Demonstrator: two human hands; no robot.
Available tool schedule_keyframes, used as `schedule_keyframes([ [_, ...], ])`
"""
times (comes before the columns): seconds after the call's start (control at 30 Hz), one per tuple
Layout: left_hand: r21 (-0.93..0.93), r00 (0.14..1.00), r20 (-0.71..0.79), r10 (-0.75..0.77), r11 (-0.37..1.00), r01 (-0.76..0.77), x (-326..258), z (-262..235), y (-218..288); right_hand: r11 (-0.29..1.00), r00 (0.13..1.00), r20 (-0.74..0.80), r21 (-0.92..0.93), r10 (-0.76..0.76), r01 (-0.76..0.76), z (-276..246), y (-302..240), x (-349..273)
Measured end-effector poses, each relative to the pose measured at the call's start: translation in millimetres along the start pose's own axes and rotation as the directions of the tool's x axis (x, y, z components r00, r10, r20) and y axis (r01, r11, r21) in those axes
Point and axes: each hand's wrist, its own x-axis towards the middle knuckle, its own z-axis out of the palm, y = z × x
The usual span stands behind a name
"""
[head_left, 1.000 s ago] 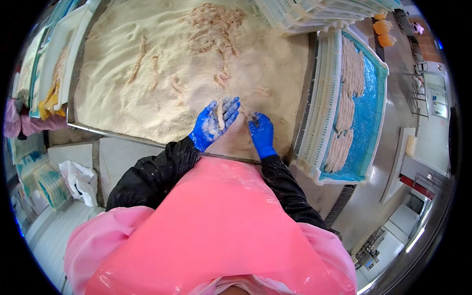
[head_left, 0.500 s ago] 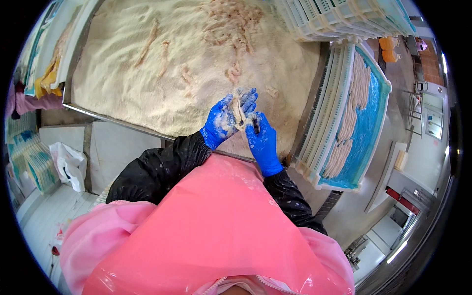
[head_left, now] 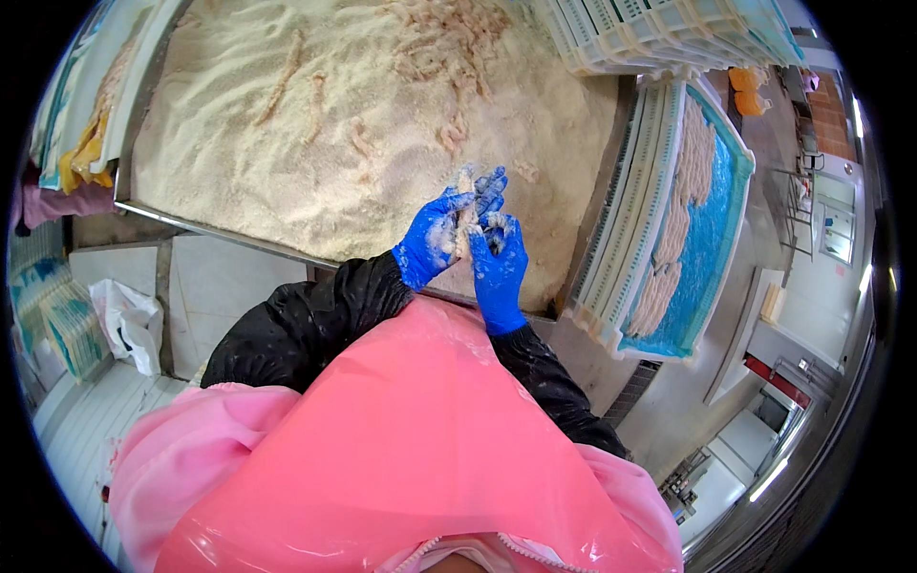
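In blue gloves dusted with pale crumbs, my two hands meet over the near edge of a wide metal tray (head_left: 222, 225) filled with off-white breading crumbs (head_left: 229, 134). A slim crumb-coated strip of meat (head_left: 465, 205) lies along the palm side of my left hand (head_left: 430, 239), whose thumb crosses over it. My right hand (head_left: 499, 267) pinches the strip's lower end with bent fingers. Beyond the hands, several pinkish raw strips (head_left: 454, 134) rest on the crumbs, with a heap of raw pieces (head_left: 439, 43) at the far side.
To the right, coated strips (head_left: 673, 234) lie in rows on blue film in a white-rimmed tray (head_left: 748, 191). Stacked white slatted trays (head_left: 659, 38) stand at the far right. A white plastic bag (head_left: 129, 325) is at the left, below more trays with yellow film (head_left: 84, 158).
My left thumb has come across the strip, and my right hand has shifted slightly left against it. The strip now stands more upright between the hands.
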Motion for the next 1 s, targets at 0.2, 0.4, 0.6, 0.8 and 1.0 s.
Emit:
schedule_keyframes([
  [0.2, -0.041, 0.999, -0.025, 0.031, 0.999, -0.032, 0.5, 0.1, 0.7, 0.995, 0.994, -0.058, 0.024, -0.091, 0.093, -5.3, -7.5, 0.8],
  [0.4, 0.122, 0.996, -0.038, 0.087, 0.989, -0.081, -1.2, 7.1, 0.5, 0.988, 0.992, 0.116, -0.138, -0.052, 0.068, -5.9, -22.4, -11.9],
  [0.6, -0.113, 0.999, 0.051, 0.010, 0.994, -0.005, 2.9, 25.6, -3.0, 0.891, 0.914, -0.071, -0.266, -0.398, 0.367, -20.8, -5.2, 7.5],
  [0.8, 0.935, 0.963, 0.064, 0.260, 0.322, -0.149, 4.1, 32.0, -27.5, 0.940, 0.963, 0.018, 0.222, -0.270, 0.259, 20.9, -17.4, 24.0],
  [1.0, 0.456, 0.952, 0.052, 0.301, 0.841, -0.290, 9.3, 62.7, -47.0, 0.713, 0.976, 0.203, 0.696, -0.074, -0.091, -3.0, -28.5, 15.6],
])
